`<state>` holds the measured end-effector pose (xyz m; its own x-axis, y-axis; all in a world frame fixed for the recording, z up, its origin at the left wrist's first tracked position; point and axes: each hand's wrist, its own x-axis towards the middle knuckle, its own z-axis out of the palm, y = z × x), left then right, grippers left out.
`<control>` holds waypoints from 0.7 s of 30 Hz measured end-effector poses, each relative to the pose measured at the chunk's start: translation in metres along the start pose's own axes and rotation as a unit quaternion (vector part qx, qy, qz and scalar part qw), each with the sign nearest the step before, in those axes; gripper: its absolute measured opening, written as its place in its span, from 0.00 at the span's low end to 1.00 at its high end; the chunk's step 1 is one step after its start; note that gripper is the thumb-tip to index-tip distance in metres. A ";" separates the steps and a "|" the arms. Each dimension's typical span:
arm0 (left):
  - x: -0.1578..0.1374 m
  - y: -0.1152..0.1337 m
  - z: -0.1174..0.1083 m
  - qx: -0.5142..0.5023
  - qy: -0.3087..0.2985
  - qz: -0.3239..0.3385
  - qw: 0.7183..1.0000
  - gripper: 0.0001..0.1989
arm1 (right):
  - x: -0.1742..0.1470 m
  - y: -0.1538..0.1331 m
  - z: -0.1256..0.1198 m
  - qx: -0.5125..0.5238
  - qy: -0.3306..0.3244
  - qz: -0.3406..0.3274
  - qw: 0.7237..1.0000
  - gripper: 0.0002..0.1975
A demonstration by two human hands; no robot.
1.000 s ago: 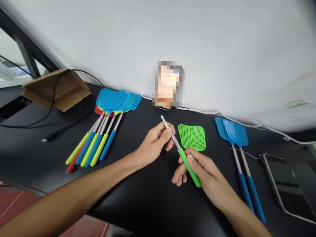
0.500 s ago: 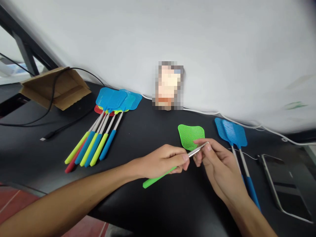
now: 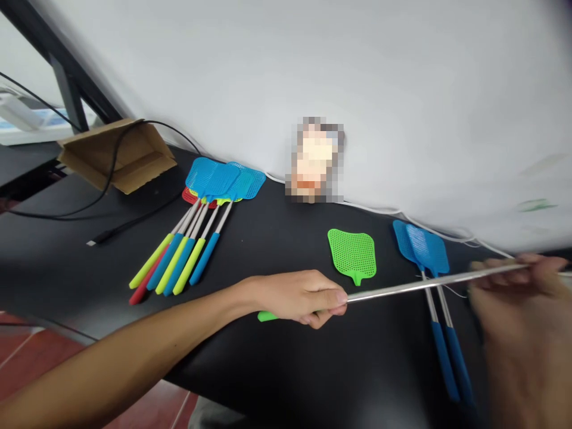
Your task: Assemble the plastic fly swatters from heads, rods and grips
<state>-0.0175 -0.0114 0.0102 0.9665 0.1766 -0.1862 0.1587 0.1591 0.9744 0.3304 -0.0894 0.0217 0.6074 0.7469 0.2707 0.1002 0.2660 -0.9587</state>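
Observation:
My left hand point(image 3: 308, 298) is closed around the green grip point(image 3: 267, 316) of a telescopic fly swatter handle. Its silver rod point(image 3: 415, 286) stretches long to the right, over the table. At the far end of the rod, my right hand point(image 3: 522, 298) pinches it; that hand is smeared by motion. A loose green fly swatter head point(image 3: 353, 256) lies on the table just beyond the rod, apart from it. Beneath the rod on the right lie two blue fly swatters point(image 3: 431, 250), their rods partly crossed by it.
Several blue, yellow and red fly swatters point(image 3: 214, 179) lie bunched on the left of the black table point(image 3: 277, 238). Behind them is an open cardboard box point(image 3: 120, 158) with a black cable point(image 3: 114, 161) across it. A blurred-out object point(image 3: 315, 158) leans against the white wall.
My right hand has moved right, drawing the silver rod out from short to long. My left hand stays on the green grip. The view has shifted slightly.

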 end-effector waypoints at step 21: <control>0.006 -0.011 0.004 -0.027 0.058 0.006 0.998 0.22 | -0.045 -0.003 0.058 0.063 0.059 0.085 0.993 0.12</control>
<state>-0.0126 -0.0158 -0.0009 0.9382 0.2893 -0.1899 0.1323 0.2070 0.9693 0.2568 -0.0881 0.0171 0.6954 0.7133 0.0869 -0.1064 0.2218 -0.9693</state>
